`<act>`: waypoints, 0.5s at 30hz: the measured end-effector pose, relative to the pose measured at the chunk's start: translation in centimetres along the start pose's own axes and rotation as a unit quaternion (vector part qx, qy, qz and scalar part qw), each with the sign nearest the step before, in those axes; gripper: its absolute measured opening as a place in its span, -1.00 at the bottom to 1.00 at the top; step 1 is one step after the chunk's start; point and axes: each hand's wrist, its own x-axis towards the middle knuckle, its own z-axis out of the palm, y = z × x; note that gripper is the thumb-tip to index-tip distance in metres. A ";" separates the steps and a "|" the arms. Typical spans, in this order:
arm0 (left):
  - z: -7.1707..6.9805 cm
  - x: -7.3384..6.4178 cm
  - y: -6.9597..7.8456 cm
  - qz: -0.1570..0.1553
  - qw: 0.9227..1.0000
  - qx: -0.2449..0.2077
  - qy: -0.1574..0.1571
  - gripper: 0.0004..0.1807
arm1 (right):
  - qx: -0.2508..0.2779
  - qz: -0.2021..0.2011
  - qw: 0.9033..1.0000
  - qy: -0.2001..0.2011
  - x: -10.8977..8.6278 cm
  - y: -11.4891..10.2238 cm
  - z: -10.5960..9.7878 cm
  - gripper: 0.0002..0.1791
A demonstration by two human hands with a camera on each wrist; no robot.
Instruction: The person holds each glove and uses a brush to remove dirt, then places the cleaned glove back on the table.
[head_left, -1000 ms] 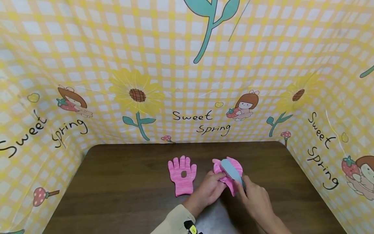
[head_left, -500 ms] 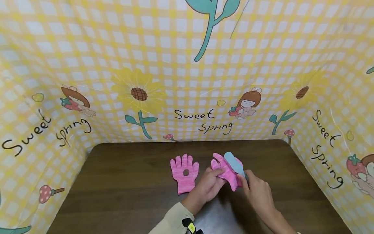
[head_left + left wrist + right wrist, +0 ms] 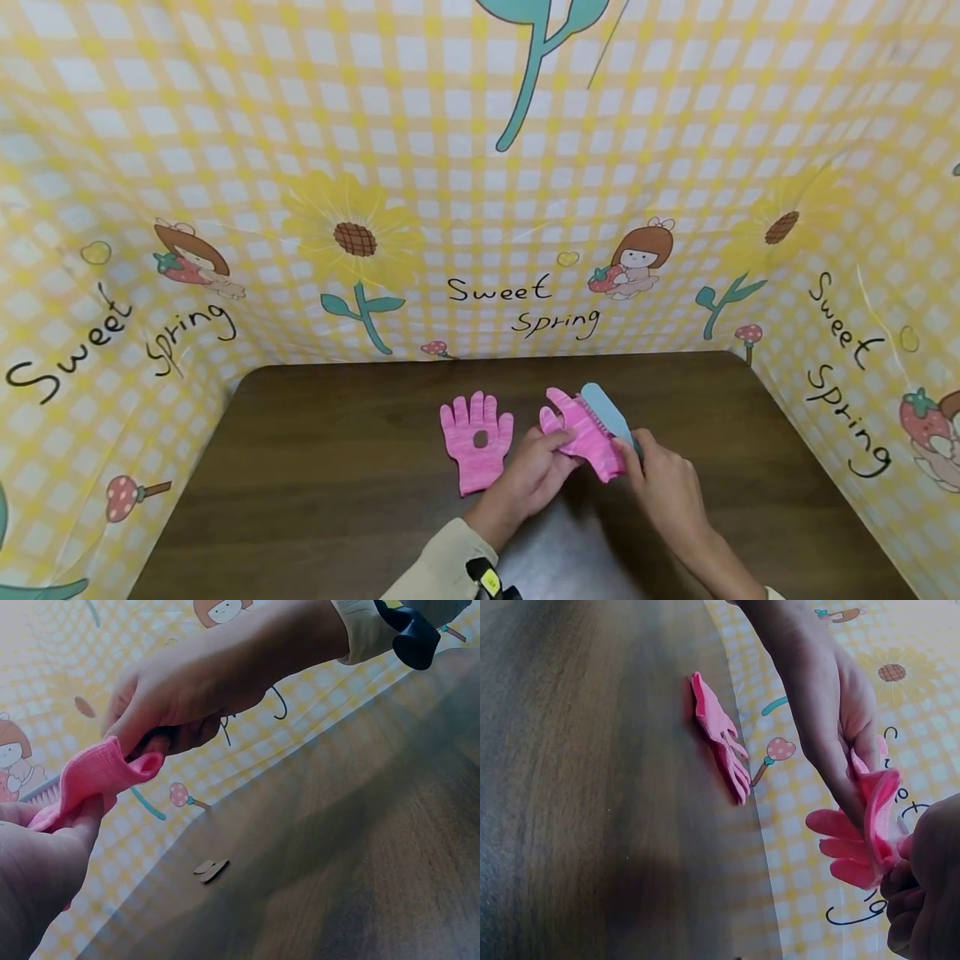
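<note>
Between finger and thumb, my left hand (image 3: 532, 475) grips a pink knit glove (image 3: 581, 437) above the table, its fingers pointing away to the upper left. A light-blue brush (image 3: 603, 410) lies with its bristles against the glove. Its darker handle is held by my right hand (image 3: 667, 492), whose thumb is close to the cuff. The right wrist view shows the cuff opening of the held glove (image 3: 881, 814). To the left, a second pink glove (image 3: 476, 467) lies flat on the table, with a round brown spot on its palm.
The dark wooden table (image 3: 337, 467) has checked yellow cloth (image 3: 480, 200) standing at its back and sides. Two small flat brown shapes (image 3: 212, 870) appear on the table in the left wrist view; I cannot tell what they are.
The held glove has opened out, so more of its face and its fingers show. The brush has shifted slightly up and to the right over it. The flat glove stays put.
</note>
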 end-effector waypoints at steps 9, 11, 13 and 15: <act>0.0 0.1 0.1 0.006 1.000 0.000 -0.006 -0.43 | 0.001 0.028 0.999 -0.028 0.3 0.1 -0.5 -0.80; -0.1 0.1 0.0 0.005 1.000 -0.003 -0.005 -0.42 | 0.000 0.040 0.998 -0.038 0.2 0.3 -0.5 -0.79; -0.1 0.1 -0.2 0.007 1.000 -0.003 -0.007 -0.42 | -0.001 0.046 0.998 -0.043 0.2 0.4 -0.5 -0.78; -0.1 0.1 -0.3 0.015 1.000 -0.005 -0.010 -0.42 | 0.000 0.045 0.998 -0.040 0.2 0.6 -0.4 -0.78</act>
